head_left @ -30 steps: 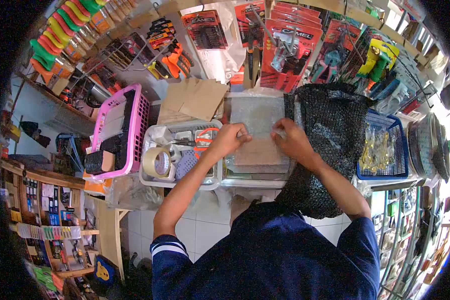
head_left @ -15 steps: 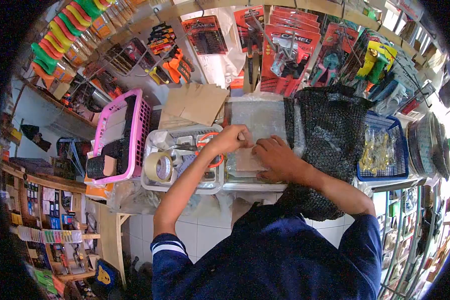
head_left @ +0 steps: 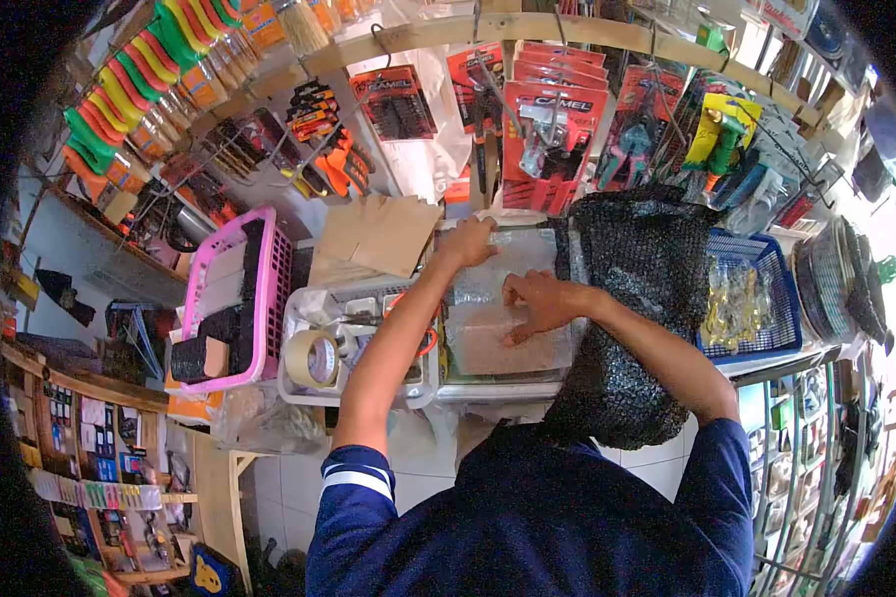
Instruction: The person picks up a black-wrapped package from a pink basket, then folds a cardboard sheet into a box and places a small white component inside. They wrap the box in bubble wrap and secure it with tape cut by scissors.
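Note:
Clear bubble wrap (head_left: pixel 523 249) lies on the counter in front of me, with a flat brown cardboard piece (head_left: pixel 503 350) at its near end, seemingly under clear plastic. At the far left corner of the wrap is my left hand (head_left: pixel 467 243), its fingers bent together on the sheet's edge. My right hand (head_left: pixel 550 300) is over the middle of the wrap, thumb and fingers apart, the fingertips close to the far side of the cardboard. Whether those fingertips touch the sheet is hard to see.
Left of the wrap, a white basket (head_left: pixel 431 383) holds a tape roll (head_left: pixel 312 358) and orange-handled scissors (head_left: pixel 428 341). Beyond it are cardboard sheets (head_left: pixel 373 234) and a pink basket (head_left: pixel 269 328). Black bubble wrap (head_left: pixel 637 289) and a blue basket (head_left: pixel 782 338) lie right. Packaged tools (head_left: pixel 553 129) hang behind.
My left hand has moved away from me to the wrap's far left corner. My right hand has lifted off the cardboard and opened, uncovering more of it. The view has shifted slightly.

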Motion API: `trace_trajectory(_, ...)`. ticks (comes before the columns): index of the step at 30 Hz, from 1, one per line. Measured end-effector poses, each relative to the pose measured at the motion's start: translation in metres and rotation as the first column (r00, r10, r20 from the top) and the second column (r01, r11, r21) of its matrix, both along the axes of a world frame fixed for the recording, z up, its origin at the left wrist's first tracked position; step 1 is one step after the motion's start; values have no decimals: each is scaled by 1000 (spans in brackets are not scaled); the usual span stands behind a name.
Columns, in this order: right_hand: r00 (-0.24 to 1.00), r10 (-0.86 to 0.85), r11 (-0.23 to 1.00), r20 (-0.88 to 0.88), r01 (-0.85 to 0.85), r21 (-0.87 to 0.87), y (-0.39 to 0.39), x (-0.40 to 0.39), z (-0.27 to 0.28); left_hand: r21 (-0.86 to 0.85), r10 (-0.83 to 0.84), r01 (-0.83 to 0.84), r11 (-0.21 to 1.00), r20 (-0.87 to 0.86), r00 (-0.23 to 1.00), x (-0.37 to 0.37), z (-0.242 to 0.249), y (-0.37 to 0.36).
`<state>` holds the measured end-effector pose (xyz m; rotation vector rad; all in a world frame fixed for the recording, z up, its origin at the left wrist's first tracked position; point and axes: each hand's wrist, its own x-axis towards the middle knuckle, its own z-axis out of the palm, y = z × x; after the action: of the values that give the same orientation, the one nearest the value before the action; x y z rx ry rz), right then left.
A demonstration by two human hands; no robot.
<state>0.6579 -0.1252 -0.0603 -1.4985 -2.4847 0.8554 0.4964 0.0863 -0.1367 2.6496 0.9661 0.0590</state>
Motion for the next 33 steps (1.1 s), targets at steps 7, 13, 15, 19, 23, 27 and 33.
trace_trajectory(7,978,2,929,-209,-80,-362,30,11,-34,146,9,12,989,-144,990,4,16,-12)
trace_trajectory(13,989,37,912,-142,-92,-400,41,11,-34,125,-16,21,992,-41,999,3,-5,-3)
trace_trajectory(15,989,49,864,-139,-112,-491,48,12,-42,139,-31,13,990,123,992,-6,19,-17)
trace_trajectory(19,989,90,882,-119,-135,-451,43,7,-22,87,-23,7,996,184,983,-15,67,-37)
trace_trajectory(23,998,52,941,-31,-59,-332,34,5,-7,98,-24,4,995,202,979,-24,91,-51)
trace_trajectory(27,1000,11,936,-20,-18,-352,31,2,2,75,7,-25,997,237,971,-27,99,-65)
trace_trajectory(33,999,-6,994,-52,0,-110,12,1,6,133,-55,11,991,334,941,-30,116,-89)
